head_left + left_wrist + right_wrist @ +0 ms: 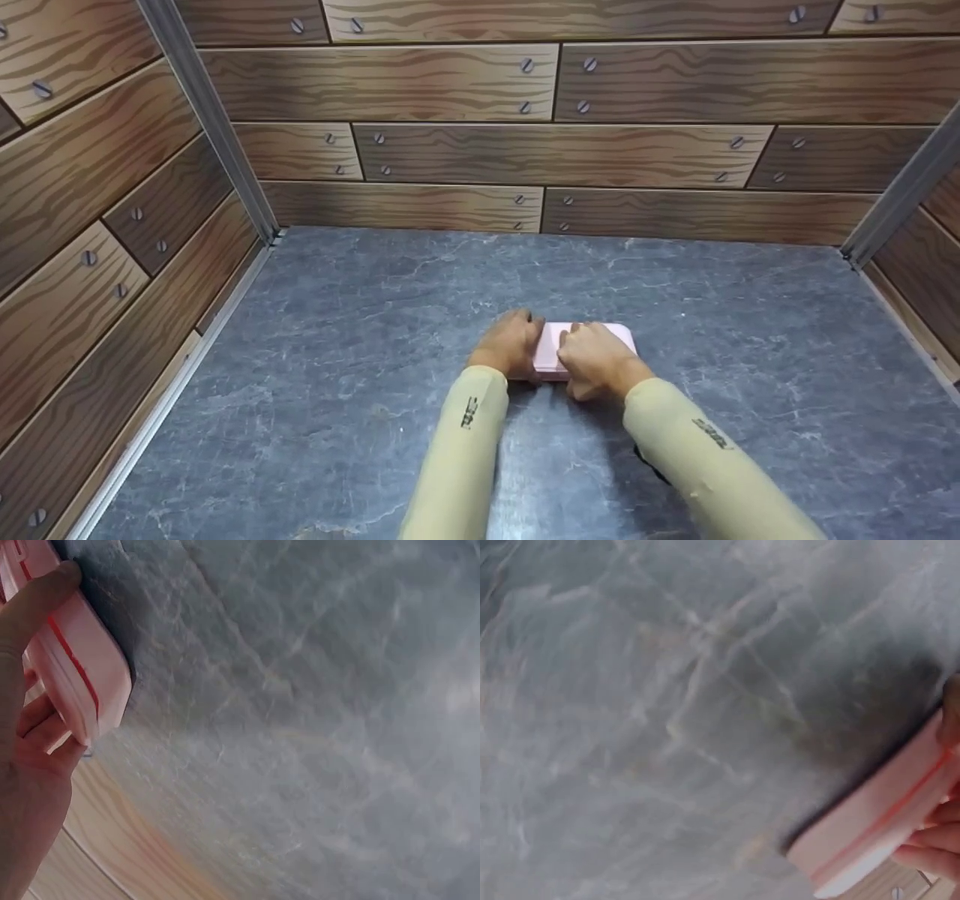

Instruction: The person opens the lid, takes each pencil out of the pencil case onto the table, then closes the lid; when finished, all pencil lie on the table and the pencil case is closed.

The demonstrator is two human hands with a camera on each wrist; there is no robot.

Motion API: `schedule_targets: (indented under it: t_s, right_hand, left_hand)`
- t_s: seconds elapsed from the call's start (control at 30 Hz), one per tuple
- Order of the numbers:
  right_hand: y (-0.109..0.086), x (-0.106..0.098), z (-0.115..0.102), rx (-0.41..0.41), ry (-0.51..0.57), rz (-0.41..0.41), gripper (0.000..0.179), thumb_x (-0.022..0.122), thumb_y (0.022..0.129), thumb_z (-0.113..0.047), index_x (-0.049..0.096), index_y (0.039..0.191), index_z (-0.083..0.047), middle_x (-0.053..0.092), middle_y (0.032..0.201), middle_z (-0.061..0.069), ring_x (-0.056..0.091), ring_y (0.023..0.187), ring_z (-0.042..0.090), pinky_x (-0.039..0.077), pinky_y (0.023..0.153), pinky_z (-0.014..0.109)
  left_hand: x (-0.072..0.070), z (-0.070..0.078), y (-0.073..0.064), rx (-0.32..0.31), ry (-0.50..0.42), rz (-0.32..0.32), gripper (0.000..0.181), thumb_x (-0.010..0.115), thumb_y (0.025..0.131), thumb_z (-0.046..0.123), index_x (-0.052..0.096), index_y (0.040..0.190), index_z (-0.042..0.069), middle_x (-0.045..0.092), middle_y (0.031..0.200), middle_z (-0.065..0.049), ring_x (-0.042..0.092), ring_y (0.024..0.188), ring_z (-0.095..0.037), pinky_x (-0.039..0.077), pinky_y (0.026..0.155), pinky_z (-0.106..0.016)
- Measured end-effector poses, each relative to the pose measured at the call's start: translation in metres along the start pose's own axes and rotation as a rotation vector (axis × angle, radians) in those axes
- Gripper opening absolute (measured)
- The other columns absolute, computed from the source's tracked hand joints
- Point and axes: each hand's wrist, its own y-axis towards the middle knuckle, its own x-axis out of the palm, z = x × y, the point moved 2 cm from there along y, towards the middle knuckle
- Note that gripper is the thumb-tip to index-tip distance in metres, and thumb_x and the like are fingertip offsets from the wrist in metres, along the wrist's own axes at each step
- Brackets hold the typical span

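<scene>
A small pink box [550,349] with rounded corners lies on the grey marbled surface in front of me. A thin red line runs along its side in the left wrist view, where the box [112,686] shows one end. My left hand [511,343] grips the box's left end, thumb on the near side and fingers on the lid. Over the right part of the box, my right hand [598,358] holds it with curled fingers. The right wrist view catches the box's other end [877,817] and only some of the fingers. Both hands hide much of the box.
The grey marbled tabletop [360,315] spreads around the box. Wood-plank-patterned panels [450,82] stand at the back and both sides, with metal corner posts [214,112] between them. Light sleeves [457,457] cover both forearms.
</scene>
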Motion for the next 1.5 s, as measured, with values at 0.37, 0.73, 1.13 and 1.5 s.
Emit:
schedule_targets:
  t_s: [0.37, 0.73, 1.13, 1.5]
  right_hand:
    - [0.004, -0.018, 0.03, 0.016, 0.204, 0.093, 0.03, 0.077, 0.069, -0.032, 0.054, 0.063, -0.013, 0.053, 0.052, -0.002, 0.046, 0.045, 0.017, 0.048, 0.045, 0.038]
    - [0.0, -0.011, 0.054, 0.285, 0.445, 0.298, 0.017, 0.064, 0.081, -0.013, 0.071, 0.092, -0.002, 0.066, 0.068, 0.007, 0.057, 0.056, 0.02, 0.052, 0.054, 0.038]
    - [0.008, 0.003, 0.066, 0.373, 0.181, 0.787, 0.008, 0.07, 0.09, -0.005, 0.068, 0.095, 0.001, 0.059, 0.094, 0.021, 0.054, 0.087, 0.04, 0.049, 0.073, 0.049]
    - [-0.007, 0.028, 0.056, 0.498, 0.416, -0.046, 0.068, 0.05, 0.102, -0.045, 0.045, 0.145, 0.008, 0.048, 0.148, 0.03, 0.044, 0.138, 0.047, 0.032, 0.116, 0.061]
  left_hand:
    - [0.0, -0.027, -0.009, -0.128, -0.349, 0.008, 0.118, 0.096, 0.065, 0.023, 0.027, 0.16, 0.012, 0.043, 0.152, -0.016, 0.045, 0.139, -0.029, 0.038, 0.118, -0.039]
    - [0.011, -0.045, -0.018, -0.237, -0.717, 0.107, 0.139, 0.098, 0.062, 0.015, 0.004, 0.163, 0.012, 0.045, 0.156, -0.016, 0.043, 0.145, -0.026, 0.028, 0.124, -0.038]
    - [0.003, -0.047, -0.021, -0.243, -0.719, 0.121, 0.134, 0.096, 0.062, 0.006, 0.009, 0.164, 0.016, 0.036, 0.161, -0.013, 0.034, 0.149, -0.024, 0.025, 0.125, -0.038]
    - [-0.002, -0.042, -0.019, -0.274, -0.472, -0.014, 0.114, 0.094, 0.07, 0.027, 0.026, 0.16, 0.012, 0.025, 0.165, -0.005, 0.029, 0.152, -0.024, 0.029, 0.123, -0.039]
